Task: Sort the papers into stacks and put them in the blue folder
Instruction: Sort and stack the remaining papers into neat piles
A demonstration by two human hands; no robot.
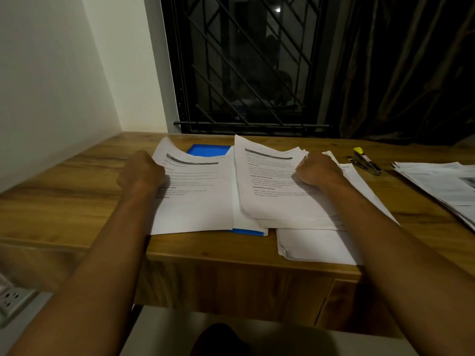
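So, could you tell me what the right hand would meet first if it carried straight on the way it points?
Probably only the far edge of the paper stack the right hand holds; beyond that a bare strip of desk, then the window grille, though depth is unclear.

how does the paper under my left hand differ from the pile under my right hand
The left paper looks like a thin sheet or two; the right pile is thick, its edges fanned. The left paper lies mostly over the blue folder; the right pile sits to its right, partly on more paper. Both are white printed pages with a dark header bar.
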